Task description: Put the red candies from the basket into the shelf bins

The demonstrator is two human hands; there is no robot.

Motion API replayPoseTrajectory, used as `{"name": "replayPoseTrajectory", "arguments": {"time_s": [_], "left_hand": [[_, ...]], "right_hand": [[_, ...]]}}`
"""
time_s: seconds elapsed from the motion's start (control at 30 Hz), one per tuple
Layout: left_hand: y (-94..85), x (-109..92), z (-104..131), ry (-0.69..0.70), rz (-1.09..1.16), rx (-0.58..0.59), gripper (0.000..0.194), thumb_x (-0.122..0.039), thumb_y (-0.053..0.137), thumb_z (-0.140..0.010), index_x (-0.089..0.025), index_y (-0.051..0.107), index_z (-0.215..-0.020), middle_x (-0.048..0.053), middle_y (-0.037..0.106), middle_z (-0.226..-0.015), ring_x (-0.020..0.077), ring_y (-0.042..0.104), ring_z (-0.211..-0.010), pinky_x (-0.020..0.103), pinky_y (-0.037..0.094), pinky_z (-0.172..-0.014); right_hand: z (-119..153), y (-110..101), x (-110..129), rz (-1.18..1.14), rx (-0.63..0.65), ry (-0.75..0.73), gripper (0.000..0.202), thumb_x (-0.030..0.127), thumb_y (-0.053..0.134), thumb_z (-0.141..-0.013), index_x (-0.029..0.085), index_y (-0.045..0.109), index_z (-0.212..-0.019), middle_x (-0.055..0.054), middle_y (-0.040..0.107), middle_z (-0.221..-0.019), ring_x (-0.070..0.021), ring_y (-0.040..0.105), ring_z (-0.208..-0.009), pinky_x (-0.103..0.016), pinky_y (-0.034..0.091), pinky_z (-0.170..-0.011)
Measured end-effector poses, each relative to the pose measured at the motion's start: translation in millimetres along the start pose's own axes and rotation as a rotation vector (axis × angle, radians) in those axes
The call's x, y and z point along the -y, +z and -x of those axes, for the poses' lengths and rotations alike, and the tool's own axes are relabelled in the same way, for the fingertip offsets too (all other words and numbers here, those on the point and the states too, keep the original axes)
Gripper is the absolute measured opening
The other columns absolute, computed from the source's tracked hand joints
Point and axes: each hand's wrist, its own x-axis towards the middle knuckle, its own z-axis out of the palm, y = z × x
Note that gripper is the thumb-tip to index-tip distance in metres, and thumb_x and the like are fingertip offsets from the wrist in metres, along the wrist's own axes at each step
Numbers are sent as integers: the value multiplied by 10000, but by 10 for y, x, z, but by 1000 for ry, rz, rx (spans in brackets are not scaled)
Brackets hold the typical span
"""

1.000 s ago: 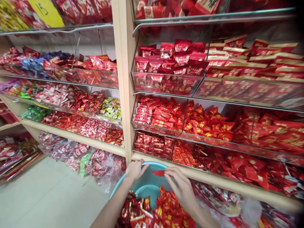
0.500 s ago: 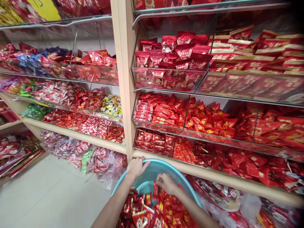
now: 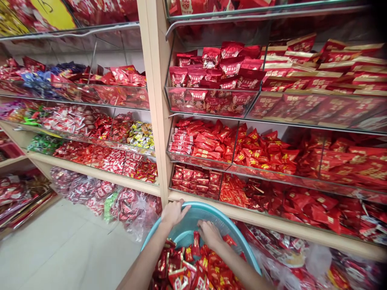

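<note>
A teal mesh basket [image 3: 222, 213] stands at the bottom middle against the shelf, with many red wrapped candies [image 3: 181, 276] in it. My left hand [image 3: 173, 213] grips the basket's far rim at its left, thumb along the inside. My right hand [image 3: 208, 233] is inside the basket, above the candies on the right, with its fingers curled downward. Whether anything is between those fingers is hidden. A small red packet [image 3: 196, 241] stands upright just left of and below my right hand.
Shelves with clear dividers hold red packets [image 3: 208, 139] ahead and mixed candies [image 3: 69, 119] at the left. A wooden post [image 3: 157, 100] separates them. Bagged candies [image 3: 133, 207] lie on the floor [image 3: 75, 249] below, with more bags [image 3: 290, 251] at the right.
My right hand has shifted slightly within the basket, and its fingers have loosened from a tighter curl. Some packets beneath it have moved. My left hand stays on the rim.
</note>
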Motion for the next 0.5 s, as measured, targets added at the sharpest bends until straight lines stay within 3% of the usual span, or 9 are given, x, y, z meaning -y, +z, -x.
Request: {"name": "replayPoseTrajectory", "arguments": {"time_s": [0.1,0.2,0.33,0.5], "left_hand": [[-5,-3,2,0,4,5,606,-625,170,-842,-224,548,-1094,100,678,-932,240,639,-880,325,471,-737],[-10,-5,1,1,2,7,615,-636,165,-836,-227,546,-1093,102,676,-937,240,637,-888,331,467,-747],[-10,-6,-4,-1,-7,9,624,-639,154,-834,-226,549,-1084,103,675,-924,250,638,-881,338,469,-736],[-3,-5,-9,-1,-16,13,604,-613,157,-848,-217,552,-1076,101,677,-907,246,642,-863,328,469,-724]], "right_hand": [[99,-12,152,68,46,-110,279,153,435,-795,229,590,-1014,-65,613,-1084,-185,597,-936,-266,404,-767],[176,29,321,158,169,-186,264,203,492,-767,220,619,-997,-66,650,-1034,-210,612,-935,-280,432,-772],[218,172,493,261,246,-83,260,199,544,-721,171,663,-951,-112,669,-991,-253,610,-959,-335,439,-826],[194,362,600,276,235,29,273,163,561,-708,170,669,-958,-117,668,-1003,-245,606,-985,-335,447,-844]]}}
